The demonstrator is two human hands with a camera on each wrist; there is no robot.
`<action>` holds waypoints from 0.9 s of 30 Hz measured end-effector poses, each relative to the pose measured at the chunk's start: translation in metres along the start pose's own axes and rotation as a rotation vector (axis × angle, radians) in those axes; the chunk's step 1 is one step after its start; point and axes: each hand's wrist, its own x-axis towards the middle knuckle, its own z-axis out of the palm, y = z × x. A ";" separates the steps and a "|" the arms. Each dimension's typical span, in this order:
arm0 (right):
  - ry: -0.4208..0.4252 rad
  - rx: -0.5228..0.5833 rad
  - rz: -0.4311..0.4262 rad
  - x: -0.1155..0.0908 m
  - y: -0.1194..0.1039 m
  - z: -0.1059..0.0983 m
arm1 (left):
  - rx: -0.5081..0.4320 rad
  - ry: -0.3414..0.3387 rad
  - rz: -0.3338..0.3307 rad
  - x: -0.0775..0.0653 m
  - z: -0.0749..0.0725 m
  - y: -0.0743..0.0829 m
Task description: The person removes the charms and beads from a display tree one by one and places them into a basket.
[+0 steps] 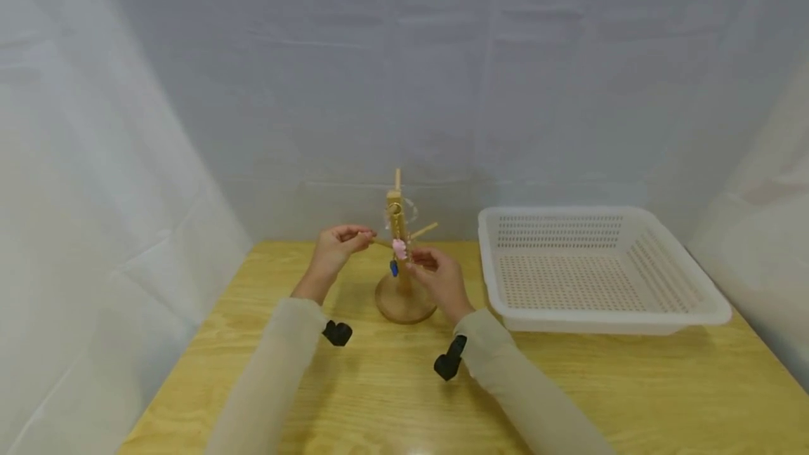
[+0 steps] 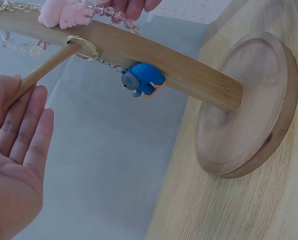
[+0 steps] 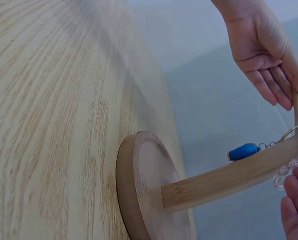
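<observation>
A wooden peg stand with a round base stands upright on the table. My left hand pinches the end of its left peg between thumb and forefinger; the other fingers extend loosely. Around that peg's root sits the metal ring of a keychain with a blue animal charm. A pink charm hangs at the front of the post, below a gold ring. Beside it, my right hand pinches a clear beaded strand; its fingertips are partly hidden. Another beaded loop hangs higher up.
To the right stands a large white perforated basket, close to my right hand. The stand's right peg juts above that hand. A pale curtain hangs behind the wooden table.
</observation>
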 end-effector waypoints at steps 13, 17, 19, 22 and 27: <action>0.006 -0.030 -0.035 0.002 0.002 -0.002 | -0.025 -0.007 -0.018 0.005 0.001 -0.005; 0.005 -0.028 -0.014 0.003 0.002 0.000 | -0.026 -0.017 -0.030 0.005 0.000 -0.004; 0.002 -0.024 -0.015 0.004 0.004 0.000 | -0.026 -0.020 -0.033 0.005 -0.001 -0.003; -0.009 -0.006 -0.022 0.005 0.007 0.001 | -0.024 -0.020 -0.031 0.005 -0.002 -0.003; -0.019 0.000 -0.007 0.003 0.007 0.001 | -0.018 -0.026 -0.026 0.003 -0.001 -0.003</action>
